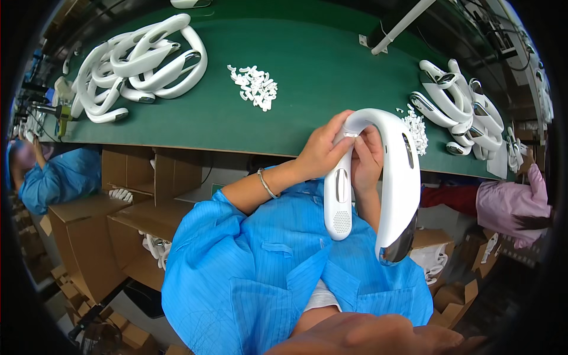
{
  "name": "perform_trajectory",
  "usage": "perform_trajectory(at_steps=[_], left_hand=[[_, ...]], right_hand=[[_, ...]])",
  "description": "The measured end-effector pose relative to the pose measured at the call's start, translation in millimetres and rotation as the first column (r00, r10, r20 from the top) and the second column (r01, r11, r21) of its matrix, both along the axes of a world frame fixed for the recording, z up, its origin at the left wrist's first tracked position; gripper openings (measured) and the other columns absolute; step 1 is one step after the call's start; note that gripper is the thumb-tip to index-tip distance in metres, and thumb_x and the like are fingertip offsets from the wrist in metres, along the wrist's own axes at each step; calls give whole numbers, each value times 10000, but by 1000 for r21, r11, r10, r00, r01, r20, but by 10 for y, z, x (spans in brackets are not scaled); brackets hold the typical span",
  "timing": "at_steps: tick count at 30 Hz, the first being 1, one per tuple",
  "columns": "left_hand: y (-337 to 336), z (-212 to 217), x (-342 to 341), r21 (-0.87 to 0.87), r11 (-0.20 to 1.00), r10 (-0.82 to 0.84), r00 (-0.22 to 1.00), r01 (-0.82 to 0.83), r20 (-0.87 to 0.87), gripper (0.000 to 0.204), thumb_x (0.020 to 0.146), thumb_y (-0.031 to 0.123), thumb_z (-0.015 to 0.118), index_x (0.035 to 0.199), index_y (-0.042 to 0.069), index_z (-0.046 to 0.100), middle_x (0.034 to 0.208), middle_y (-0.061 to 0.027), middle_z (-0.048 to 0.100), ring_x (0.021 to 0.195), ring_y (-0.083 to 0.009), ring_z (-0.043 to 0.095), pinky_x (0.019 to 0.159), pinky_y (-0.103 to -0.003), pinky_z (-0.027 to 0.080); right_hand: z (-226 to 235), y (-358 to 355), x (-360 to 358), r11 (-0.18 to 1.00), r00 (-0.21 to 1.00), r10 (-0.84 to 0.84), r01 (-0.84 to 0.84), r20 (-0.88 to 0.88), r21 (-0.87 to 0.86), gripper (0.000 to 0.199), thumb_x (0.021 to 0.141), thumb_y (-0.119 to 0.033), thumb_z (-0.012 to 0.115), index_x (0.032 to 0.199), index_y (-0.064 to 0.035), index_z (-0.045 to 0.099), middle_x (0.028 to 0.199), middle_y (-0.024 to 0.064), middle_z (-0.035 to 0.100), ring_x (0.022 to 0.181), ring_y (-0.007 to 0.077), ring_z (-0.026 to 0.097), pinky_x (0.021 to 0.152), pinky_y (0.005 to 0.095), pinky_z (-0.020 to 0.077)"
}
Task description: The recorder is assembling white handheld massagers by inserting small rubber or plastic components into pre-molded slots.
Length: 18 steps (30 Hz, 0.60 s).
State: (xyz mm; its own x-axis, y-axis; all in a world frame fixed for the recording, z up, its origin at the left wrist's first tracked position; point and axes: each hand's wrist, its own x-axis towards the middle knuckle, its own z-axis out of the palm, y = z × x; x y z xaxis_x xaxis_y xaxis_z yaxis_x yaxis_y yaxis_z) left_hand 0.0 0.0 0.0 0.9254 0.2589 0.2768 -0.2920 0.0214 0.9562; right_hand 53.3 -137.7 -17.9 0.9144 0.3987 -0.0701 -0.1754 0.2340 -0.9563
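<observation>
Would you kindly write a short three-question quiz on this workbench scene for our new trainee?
1. Multiple choice: what are the left hand and right hand both touching?
A) a cardboard box
B) a white curved device
C) a tray
2. True or false: a bracelet is worn on the left wrist.
3. Count: how many separate piles of small white parts lie on the green tabletop?

Key:
1. B.
2. True.
3. Two; the second pile is partly hidden behind the device in this view.
</observation>
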Motion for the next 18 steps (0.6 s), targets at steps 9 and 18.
perform_trajectory(at_steps=[9, 18], left_hand=[[-85, -202, 138, -90, 996, -24, 1000, 25, 11, 425, 894, 16, 507, 1300, -43, 393, 1106, -102, 595, 966, -145, 597, 807, -258, 489], [34, -170, 260, -512, 850, -181, 840, -128, -511, 552, 867, 38, 542, 1361, 20, 297, 966, -148, 614, 723, -215, 651, 585, -324, 568]], right_hand=[[196, 232, -61, 981, 999, -32, 39, -43, 188, 302, 914, -61, 482, 1204, 21, 500, 1067, 113, 593, 959, 162, 575, 857, 297, 463], [62, -570, 930, 554, 595, 208, 582, 776, -595, 298, 751, 45, 592, 1043, -12, 608, 1015, 169, 609, 931, 355, 590, 781, 391, 495]])
